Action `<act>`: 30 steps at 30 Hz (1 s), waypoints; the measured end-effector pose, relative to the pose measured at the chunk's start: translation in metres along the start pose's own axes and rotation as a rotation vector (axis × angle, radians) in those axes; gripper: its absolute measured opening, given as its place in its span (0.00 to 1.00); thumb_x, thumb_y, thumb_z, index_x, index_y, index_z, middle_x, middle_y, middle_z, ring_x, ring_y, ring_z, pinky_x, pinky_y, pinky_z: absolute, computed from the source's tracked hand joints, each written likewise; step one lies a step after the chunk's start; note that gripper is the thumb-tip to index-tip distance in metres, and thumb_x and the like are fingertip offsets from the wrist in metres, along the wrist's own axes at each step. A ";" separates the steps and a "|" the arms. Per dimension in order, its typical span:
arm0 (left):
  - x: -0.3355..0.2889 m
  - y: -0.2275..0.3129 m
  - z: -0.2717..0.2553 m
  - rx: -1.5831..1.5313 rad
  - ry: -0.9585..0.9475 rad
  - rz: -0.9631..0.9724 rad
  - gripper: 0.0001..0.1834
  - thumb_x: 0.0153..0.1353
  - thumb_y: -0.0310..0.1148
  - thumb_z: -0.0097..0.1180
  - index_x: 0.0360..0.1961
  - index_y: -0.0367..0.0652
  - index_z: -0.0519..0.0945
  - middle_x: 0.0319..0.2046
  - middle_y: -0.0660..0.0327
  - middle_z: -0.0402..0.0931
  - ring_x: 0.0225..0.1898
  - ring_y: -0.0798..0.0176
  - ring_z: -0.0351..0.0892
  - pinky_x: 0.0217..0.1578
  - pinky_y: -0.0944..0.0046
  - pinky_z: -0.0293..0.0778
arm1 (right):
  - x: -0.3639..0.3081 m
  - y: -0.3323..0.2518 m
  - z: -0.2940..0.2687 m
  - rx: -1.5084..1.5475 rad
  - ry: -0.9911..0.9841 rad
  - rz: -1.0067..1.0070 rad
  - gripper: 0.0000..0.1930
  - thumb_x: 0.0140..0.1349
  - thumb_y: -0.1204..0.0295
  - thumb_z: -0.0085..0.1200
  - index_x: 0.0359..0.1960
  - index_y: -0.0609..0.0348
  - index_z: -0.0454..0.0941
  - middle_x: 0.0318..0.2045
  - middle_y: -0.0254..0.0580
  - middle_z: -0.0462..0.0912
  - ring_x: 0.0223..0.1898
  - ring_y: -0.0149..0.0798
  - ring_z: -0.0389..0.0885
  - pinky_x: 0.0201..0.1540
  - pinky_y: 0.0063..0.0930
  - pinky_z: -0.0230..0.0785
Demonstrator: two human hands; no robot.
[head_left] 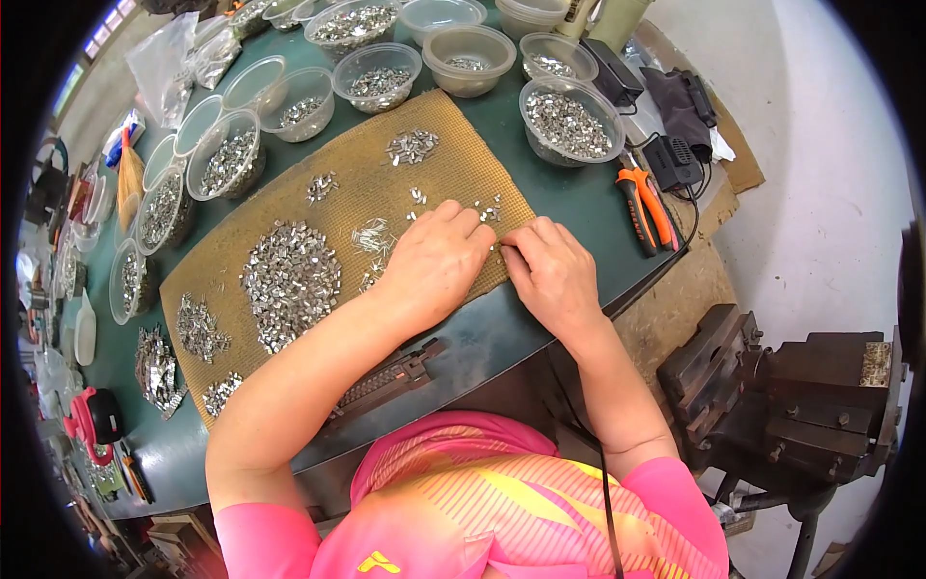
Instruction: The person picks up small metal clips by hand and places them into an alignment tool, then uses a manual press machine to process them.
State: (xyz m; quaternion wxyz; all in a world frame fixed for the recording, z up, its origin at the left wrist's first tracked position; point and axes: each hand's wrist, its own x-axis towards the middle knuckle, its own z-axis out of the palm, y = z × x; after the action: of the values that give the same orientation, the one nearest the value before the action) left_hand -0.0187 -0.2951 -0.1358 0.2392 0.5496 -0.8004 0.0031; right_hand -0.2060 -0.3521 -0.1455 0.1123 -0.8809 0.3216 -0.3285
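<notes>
Both hands work close together at the right edge of a tan woven mat (376, 164). My left hand (439, 256) is closed, its fingers curled down and their tips mostly hidden. My right hand (555, 270) pinches with thumb and forefinger, and a tiny shiny metal piece (494, 247) shows at its tips. Just beyond the fingers lie a few small metal pieces (490, 208). Left of my left hand are thin silvery pins (371, 237) and a big heap of small metal parts (289, 280). A smaller heap (413, 147) lies farther back.
Clear plastic bowls of metal parts, among them a full one (569, 124), line the far and left sides of the green table (502, 318). Orange-handled pliers (646, 207) lie at the right, beside a black cable. A dark metal vise (791, 405) stands off the table's right side.
</notes>
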 end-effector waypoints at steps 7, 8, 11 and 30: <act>-0.006 0.002 0.001 0.017 0.002 0.022 0.06 0.56 0.28 0.56 0.36 0.41 0.79 0.36 0.58 0.76 0.45 0.53 0.77 0.46 0.55 0.77 | 0.000 -0.001 0.002 -0.047 -0.028 0.005 0.04 0.58 0.77 0.63 0.33 0.57 0.80 0.32 0.41 0.80 0.36 0.47 0.83 0.38 0.41 0.77; -0.007 0.002 0.001 0.017 0.002 0.026 0.07 0.56 0.28 0.56 0.36 0.41 0.79 0.36 0.58 0.76 0.45 0.53 0.77 0.46 0.55 0.77 | -0.002 -0.002 0.001 -0.030 -0.035 0.008 0.04 0.58 0.77 0.62 0.33 0.58 0.79 0.33 0.42 0.80 0.37 0.48 0.83 0.39 0.42 0.77; -0.013 -0.001 -0.006 -0.018 0.021 -0.022 0.06 0.61 0.27 0.63 0.35 0.40 0.77 0.35 0.55 0.75 0.43 0.47 0.76 0.45 0.51 0.75 | 0.000 -0.001 -0.003 0.034 -0.059 -0.020 0.04 0.60 0.76 0.62 0.35 0.58 0.80 0.33 0.42 0.80 0.37 0.49 0.83 0.39 0.43 0.77; -0.150 0.023 -0.087 -0.208 0.151 -0.514 0.06 0.63 0.23 0.64 0.41 0.39 0.81 0.35 0.53 0.78 0.40 0.46 0.80 0.43 0.51 0.76 | -0.025 -0.095 0.020 0.362 -0.329 -0.504 0.09 0.56 0.76 0.62 0.38 0.59 0.77 0.42 0.41 0.81 0.49 0.45 0.82 0.57 0.45 0.73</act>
State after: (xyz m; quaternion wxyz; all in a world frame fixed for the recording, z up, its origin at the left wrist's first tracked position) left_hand 0.0362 -0.1305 -0.1105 0.3463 0.7054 -0.6106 -0.0988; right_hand -0.1603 -0.2630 -0.1345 0.2324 -0.9395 0.0081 -0.2514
